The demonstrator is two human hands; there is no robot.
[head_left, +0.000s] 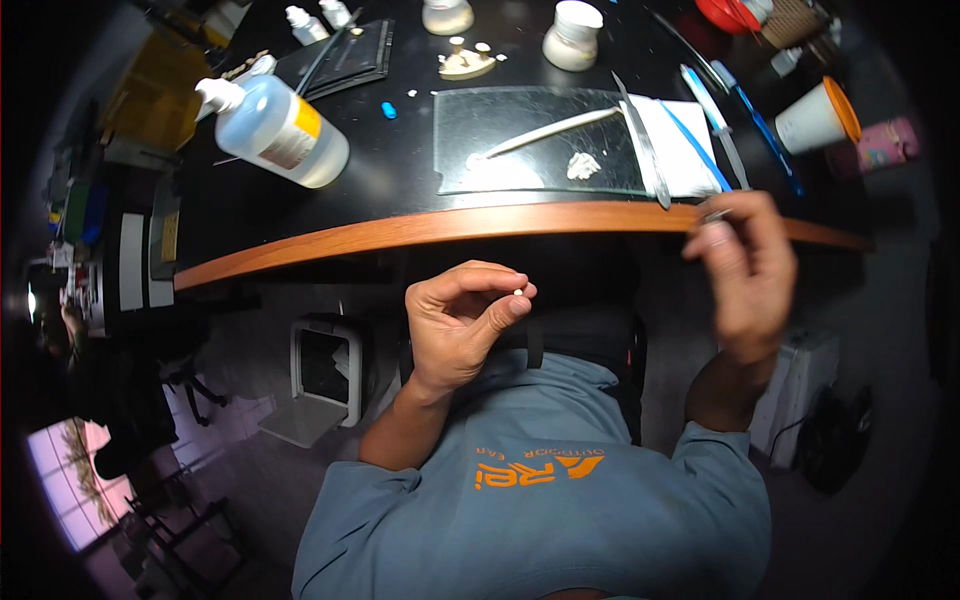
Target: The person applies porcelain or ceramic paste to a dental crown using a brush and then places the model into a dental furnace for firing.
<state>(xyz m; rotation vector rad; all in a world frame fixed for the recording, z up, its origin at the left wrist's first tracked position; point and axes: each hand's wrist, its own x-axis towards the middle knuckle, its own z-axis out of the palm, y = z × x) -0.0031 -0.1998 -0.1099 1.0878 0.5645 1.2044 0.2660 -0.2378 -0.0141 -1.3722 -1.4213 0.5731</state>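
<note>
My left hand (462, 318) is in front of my chest, below the table edge. Its thumb and forefinger pinch a tiny white piece (519, 292), too small to name surely. My right hand (742, 270) is raised at the table's front edge, somewhat blurred, with thumb and fingers closed together. Something small and dark, perhaps metallic, shows at its fingertips; its kind is unclear. Nearest to it lie a metal spatula (645, 145) and a white paper sheet (655, 130). Left of these, a glass slab (465, 125) bears a white lump of paste (582, 166) and a long pale stick (550, 131).
A large squeeze bottle (275, 130) stands at the table's left. Lidded jars (573, 36) and a toothed model (466, 62) are farther back. Blue-handled tools (765, 130) and a white-orange cup (815, 117) sit at right. The wooden table edge (430, 226) runs between me and these.
</note>
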